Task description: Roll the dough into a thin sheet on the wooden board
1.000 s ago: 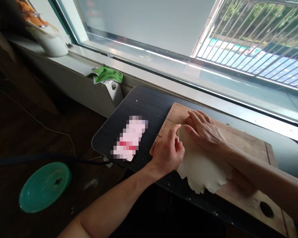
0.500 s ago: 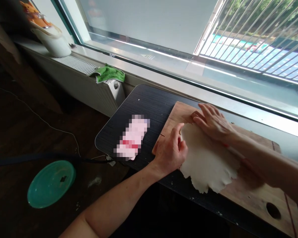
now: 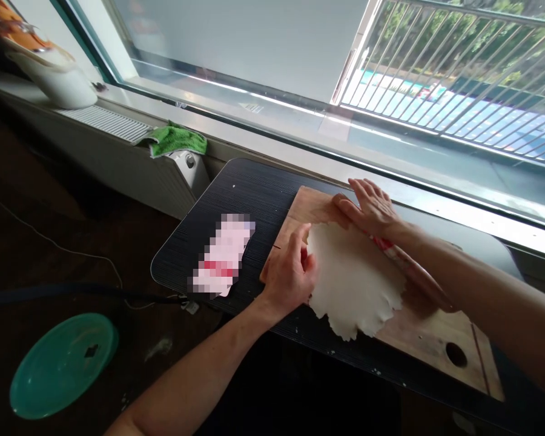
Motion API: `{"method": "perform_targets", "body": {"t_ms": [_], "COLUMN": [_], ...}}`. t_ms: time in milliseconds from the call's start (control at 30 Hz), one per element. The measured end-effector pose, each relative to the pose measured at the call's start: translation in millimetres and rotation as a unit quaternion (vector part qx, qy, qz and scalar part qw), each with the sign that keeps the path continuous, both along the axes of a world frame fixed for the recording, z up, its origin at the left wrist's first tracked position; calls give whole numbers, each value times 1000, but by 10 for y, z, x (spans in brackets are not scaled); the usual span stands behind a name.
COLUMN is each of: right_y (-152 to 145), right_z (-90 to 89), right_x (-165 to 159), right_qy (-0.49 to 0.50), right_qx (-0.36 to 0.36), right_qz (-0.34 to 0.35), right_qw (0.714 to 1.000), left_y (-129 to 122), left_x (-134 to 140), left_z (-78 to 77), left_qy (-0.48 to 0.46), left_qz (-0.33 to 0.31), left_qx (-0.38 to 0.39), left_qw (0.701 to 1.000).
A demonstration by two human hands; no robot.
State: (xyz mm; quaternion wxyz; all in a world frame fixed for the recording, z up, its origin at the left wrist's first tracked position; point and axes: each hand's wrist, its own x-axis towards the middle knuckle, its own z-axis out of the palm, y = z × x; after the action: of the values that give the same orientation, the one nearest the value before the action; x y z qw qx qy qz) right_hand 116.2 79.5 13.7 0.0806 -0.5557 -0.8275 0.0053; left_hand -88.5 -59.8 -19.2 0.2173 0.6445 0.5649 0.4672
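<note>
Head: left hand [image 3: 287, 274] curled against dough [image 3: 356, 275], right hand [image 3: 373, 207] spread on roller [image 3: 418, 276].

The board [image 3: 436, 336] was wood, the dough sheet [image 3: 349, 272] smooth and matt, the surface [image 3: 258, 191] finely line-textured, the basin [image 3: 54, 375] glossy plastic, the green cloth [image 3: 178, 140] rough-piled.

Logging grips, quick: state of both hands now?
Left hand: curled at the edge of the dough; grip unclear.
Right hand: open, laid on the rolling pin.

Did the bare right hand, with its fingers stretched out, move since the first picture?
Yes, the bare right hand moved toward the far long edge of the rectangular, light-brown wooden board, judged against that board.
</note>
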Motion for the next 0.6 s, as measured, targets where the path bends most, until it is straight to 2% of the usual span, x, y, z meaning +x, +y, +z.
{"method": "perform_targets", "body": {"t_ms": [67, 200, 233, 300, 433, 500, 600], "right_y": [-35, -255, -251, -138, 103, 5, -392], "right_z": [-13, -46, -35, 19, 196, 263, 276], "right_x": [-45, -251, -254, -168, 169, 317, 513], "right_qy": [18, 22, 14, -6, -13, -1, 16], "right_qx": [-22, -35, -26, -8, -3, -32, -49], "right_qz": [-11, 80, 83, 39, -118, -167, -196], "right_qw": [1000, 996, 996, 999, 993, 985, 979], "left_y": [4, 9, 10, 16, 62, 108, 188], "left_x": [-3, -11, -11, -7, -10, -31, -64], "left_z": [-10, -28, -29, -20, 62, 131, 231], "left_qy": [3, 6, 8, 12, 19, 7, 0], "left_qz": [1, -10, -10, -7, 10, 12, 11], "left_qx": [-2, 4, 1, -13, -54, -82, -137], "left_qw": [1000, 1000, 1000, 1000, 998, 997, 991]}}
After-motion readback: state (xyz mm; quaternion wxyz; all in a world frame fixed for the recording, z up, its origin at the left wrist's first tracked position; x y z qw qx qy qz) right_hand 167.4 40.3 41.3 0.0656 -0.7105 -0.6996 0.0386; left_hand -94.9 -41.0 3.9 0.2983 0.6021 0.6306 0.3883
